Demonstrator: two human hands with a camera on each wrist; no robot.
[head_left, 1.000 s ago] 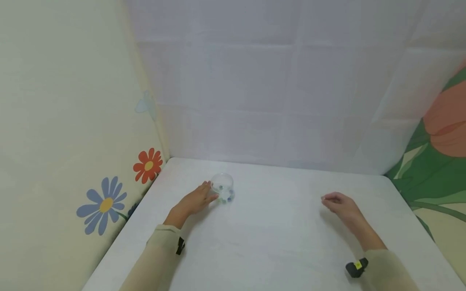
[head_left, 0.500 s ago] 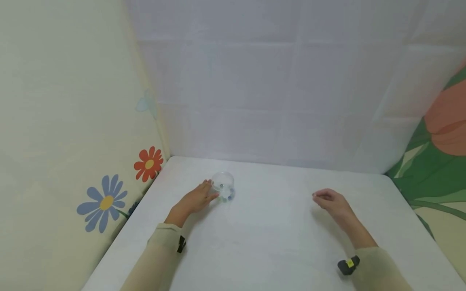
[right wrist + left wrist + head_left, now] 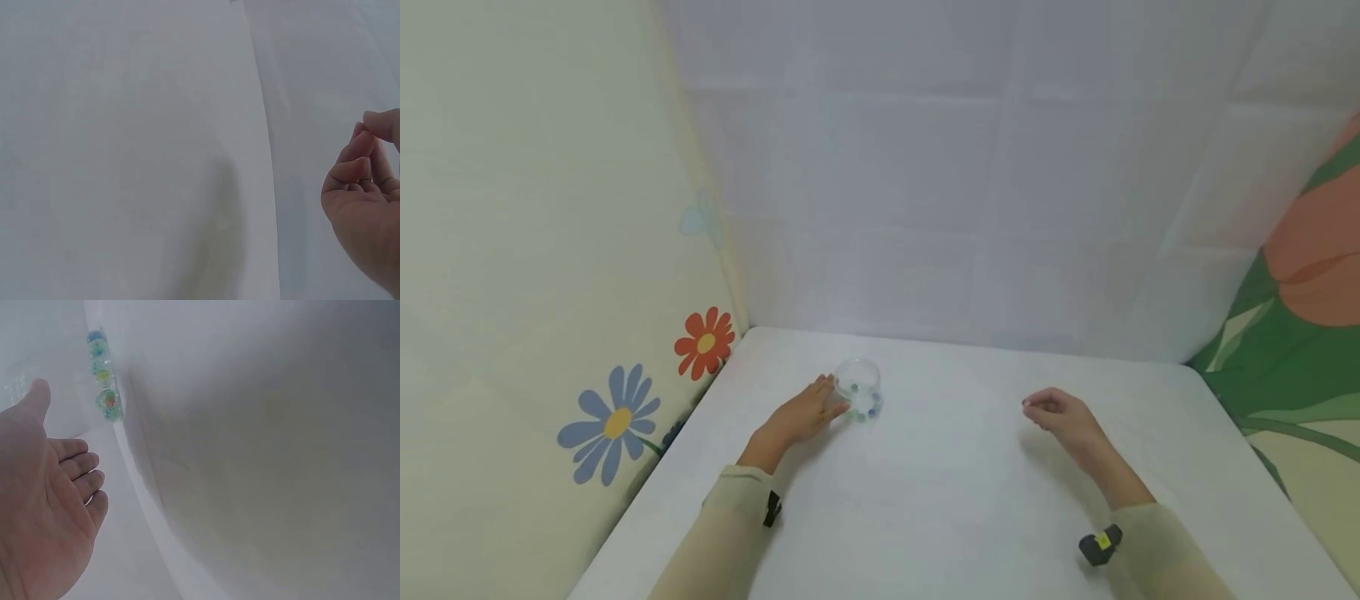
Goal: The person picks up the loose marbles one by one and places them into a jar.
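My left hand (image 3: pixel 805 412) holds the side of a clear cup (image 3: pixel 859 372), its thumb in front and its fingers behind. Several coloured glass marbles (image 3: pixel 103 376) lie in the bottom of the cup, green, blue, yellow and orange in the left wrist view. To the right, my right hand (image 3: pixel 1063 417) is above the table with thumb and forefinger pinched together. At those fingertips a small dark round thing (image 3: pixel 1026 403) shows in the head view, mostly hidden; I cannot tell its kind. In the right wrist view the thumb meets the fingers, the others curled.
The white table (image 3: pixel 925 500) reaches back to a pale hanging cloth (image 3: pixel 925 208). A cream wall with printed flowers (image 3: pixel 617 423) stands on the left, and a printed tulip panel (image 3: pixel 1315 333) on the right. Each wrist wears a small black camera (image 3: pixel 1101 545).
My right hand has moved left over the table towards the cup, fingertips still pinched. The left hand and the cup stay in place.
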